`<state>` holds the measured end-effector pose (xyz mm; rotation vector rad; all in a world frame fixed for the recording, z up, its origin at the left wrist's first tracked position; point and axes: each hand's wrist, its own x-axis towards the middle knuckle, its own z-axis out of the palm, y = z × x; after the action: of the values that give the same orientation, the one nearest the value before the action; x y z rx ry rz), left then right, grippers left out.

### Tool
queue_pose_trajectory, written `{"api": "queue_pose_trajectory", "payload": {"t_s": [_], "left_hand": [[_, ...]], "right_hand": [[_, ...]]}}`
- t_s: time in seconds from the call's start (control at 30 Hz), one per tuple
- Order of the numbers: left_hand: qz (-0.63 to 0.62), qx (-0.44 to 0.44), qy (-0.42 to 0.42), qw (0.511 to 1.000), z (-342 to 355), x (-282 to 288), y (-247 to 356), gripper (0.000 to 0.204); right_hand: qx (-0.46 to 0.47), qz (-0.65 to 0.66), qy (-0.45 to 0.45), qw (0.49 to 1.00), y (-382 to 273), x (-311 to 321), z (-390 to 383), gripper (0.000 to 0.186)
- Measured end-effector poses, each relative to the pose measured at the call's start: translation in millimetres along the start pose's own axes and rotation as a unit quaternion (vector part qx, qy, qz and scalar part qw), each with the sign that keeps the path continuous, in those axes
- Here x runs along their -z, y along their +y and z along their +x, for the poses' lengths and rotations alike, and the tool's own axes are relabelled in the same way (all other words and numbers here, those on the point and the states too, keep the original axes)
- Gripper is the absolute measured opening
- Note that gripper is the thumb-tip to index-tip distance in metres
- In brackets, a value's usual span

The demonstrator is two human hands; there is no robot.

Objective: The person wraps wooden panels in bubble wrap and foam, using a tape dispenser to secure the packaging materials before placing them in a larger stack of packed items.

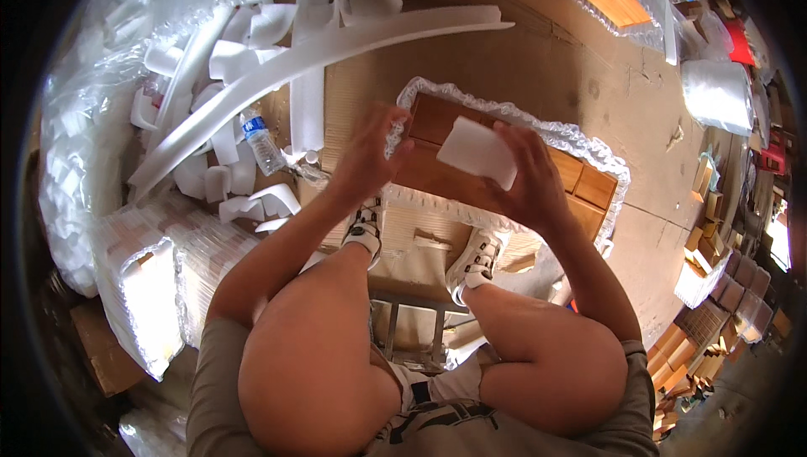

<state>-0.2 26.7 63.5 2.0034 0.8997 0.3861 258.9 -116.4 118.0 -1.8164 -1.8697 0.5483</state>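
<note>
Over the wooden unit [424,164], right hand [531,169] grips white foam [472,151], left hand [375,147] spread apart.

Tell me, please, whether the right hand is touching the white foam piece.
Touching: the head view shows the right hand holding the white foam piece by its right end.

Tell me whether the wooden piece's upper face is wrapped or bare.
Bare where visible: brown wood shows, with bubble wrap bunched around its edges.
</note>
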Motion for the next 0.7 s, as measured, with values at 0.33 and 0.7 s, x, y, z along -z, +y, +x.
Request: {"api": "queue_pose_trajectory", "payload": {"t_s": [0.33, 0.7], "left_hand": [[-0.01, 0.047, 0.106, 0.993, 34, -25, -42, 0.04], [-0.003, 0.048, 0.102, 0.994, 39, -29, -39, 0.048]], "right_hand": [[-0.125, 0.315, -0.015, 0.941, 20, -2, 58, 0.07], [0.138, -0.168, -0.036, 0.975, -30, -26, 103, 0.059]]}}
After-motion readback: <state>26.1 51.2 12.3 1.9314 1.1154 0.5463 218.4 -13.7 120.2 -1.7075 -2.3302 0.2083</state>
